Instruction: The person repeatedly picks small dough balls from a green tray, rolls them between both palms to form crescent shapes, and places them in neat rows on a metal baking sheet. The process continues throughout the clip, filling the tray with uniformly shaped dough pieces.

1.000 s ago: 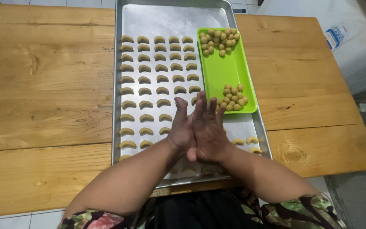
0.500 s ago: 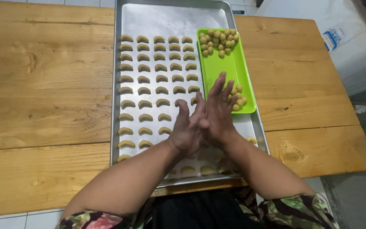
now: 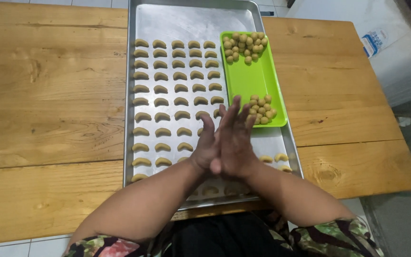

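Note:
My left hand (image 3: 207, 146) and my right hand (image 3: 238, 138) are pressed palm to palm over the near part of a long metal baking tray (image 3: 191, 21), fingers stretched forward. Whatever lies between the palms is hidden. Rows of small crescent-shaped dough pieces (image 3: 177, 88) fill the left side of the tray. A few more crescents (image 3: 274, 158) lie just right of my hands. A green rectangular tray (image 3: 250, 78) sits on the metal tray's right side, with one heap of dough balls (image 3: 244, 46) at its far end and another heap (image 3: 261, 108) at its near end, beside my fingertips.
The baking tray rests on a wooden plank table (image 3: 48, 95) that extends left and right of it. Beyond the table's right edge are a white surface (image 3: 396, 52) and a grey floor. My patterned sleeves show at the bottom.
My pressed palms have slid against each other, the right hand moving forward toward the green tray and then back a little. The trays and dough pieces have not moved.

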